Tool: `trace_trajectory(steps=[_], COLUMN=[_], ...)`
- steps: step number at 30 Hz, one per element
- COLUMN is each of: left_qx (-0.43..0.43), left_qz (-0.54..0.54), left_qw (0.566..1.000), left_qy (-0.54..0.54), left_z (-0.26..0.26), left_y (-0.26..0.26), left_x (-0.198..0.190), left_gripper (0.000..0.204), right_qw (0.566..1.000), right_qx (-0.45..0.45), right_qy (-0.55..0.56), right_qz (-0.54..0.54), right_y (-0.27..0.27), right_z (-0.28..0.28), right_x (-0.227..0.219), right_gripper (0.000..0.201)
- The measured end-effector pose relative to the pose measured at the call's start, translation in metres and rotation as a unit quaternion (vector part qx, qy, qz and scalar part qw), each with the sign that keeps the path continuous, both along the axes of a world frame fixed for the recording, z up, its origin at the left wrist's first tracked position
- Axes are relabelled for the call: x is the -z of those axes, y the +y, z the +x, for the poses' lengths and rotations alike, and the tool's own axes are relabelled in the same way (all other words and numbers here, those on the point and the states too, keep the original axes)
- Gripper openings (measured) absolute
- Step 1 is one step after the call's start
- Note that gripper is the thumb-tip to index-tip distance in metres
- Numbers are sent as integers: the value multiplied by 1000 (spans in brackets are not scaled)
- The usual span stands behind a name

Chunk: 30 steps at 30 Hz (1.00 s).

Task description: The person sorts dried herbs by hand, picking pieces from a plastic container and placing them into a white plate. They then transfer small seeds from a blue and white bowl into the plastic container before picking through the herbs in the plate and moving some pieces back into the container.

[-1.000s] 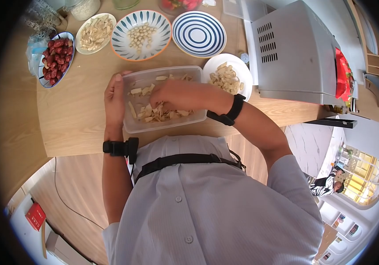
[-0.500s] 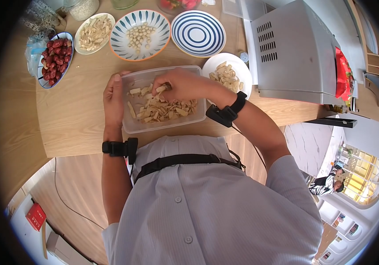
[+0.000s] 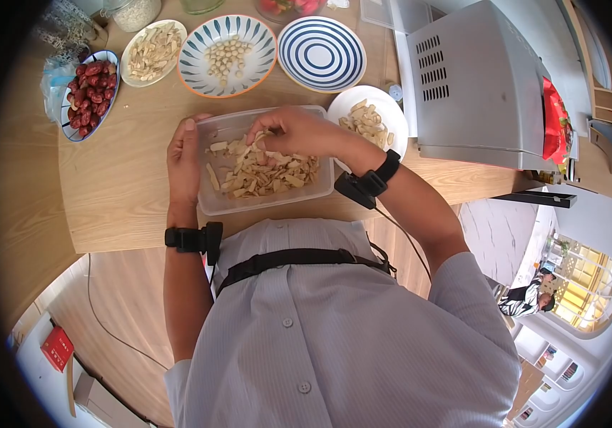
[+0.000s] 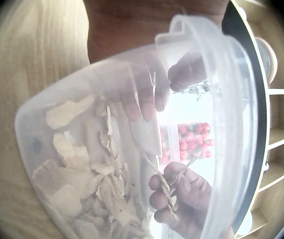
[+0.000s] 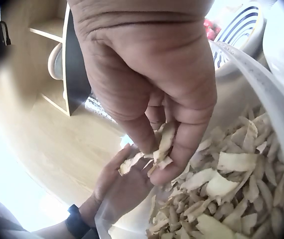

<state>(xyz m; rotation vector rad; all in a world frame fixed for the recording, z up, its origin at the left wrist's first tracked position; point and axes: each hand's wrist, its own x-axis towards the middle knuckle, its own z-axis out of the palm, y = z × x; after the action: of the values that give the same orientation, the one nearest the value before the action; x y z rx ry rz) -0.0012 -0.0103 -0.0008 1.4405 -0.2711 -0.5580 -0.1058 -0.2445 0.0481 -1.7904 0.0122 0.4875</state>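
Note:
A translucent plastic box [image 3: 215, 202] holds a heap of pale dried slices [image 3: 267, 180]. At its left end my left hand [image 3: 183, 160] grips the wall; its fingers show through the plastic in the left wrist view. Over the heap, my right hand [image 3: 295, 133] pinches a few thin dried slices [image 5: 165, 143] between thumb and fingers. A white plate [image 3: 391, 114] with more pale pieces [image 3: 365, 125] stands beside the box's right end, near the right wrist.
Behind the box are a blue-ringed plate [image 3: 352, 71], a patterned plate [image 3: 263, 71] of round pale seeds, and a dish of pale strips [image 3: 153, 53]. Red dates [image 3: 93, 93] fill a bowl at left. A grey appliance [image 3: 470, 93] stands at right. Another person [image 3: 527, 298] is far right.
My right hand has risen out of the heap, uncovering more slices, and now pinches a few of them. My left hand stays on the box.

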Motion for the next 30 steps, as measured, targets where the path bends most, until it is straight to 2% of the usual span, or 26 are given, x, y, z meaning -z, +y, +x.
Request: trace_trajectory(steps=[3,6,9,12,15,24,30], left_qx=[18,18,19,19,21,22,18], left_qz=[6,12,7,0,5,3,0], left_qw=[1000,1000,1000,1000,1000,1000,1000], left_qy=[1,1,4,9,5,6,14], left_z=[3,3,3,2,2,4,3], left_y=[4,4,5,4,4,4,4], left_x=[7,7,8,6,4,9,7], left_gripper=[43,43,43,43,43,43,42], right_qw=[994,982,984,977,980,966,960], right_qx=[35,53,43,70,66,94,104], right_qy=[78,143,142,145,147,146,169], right_qz=[61,108,98,142,116,191,196], right_y=[1,4,2,4,4,3,3], right_z=[-2,-3,-3,-7,-6,-8,-7], right_x=[3,-15,-5,5,-3,-2,-6], right_gripper=[22,23,25,24,23,25,23])
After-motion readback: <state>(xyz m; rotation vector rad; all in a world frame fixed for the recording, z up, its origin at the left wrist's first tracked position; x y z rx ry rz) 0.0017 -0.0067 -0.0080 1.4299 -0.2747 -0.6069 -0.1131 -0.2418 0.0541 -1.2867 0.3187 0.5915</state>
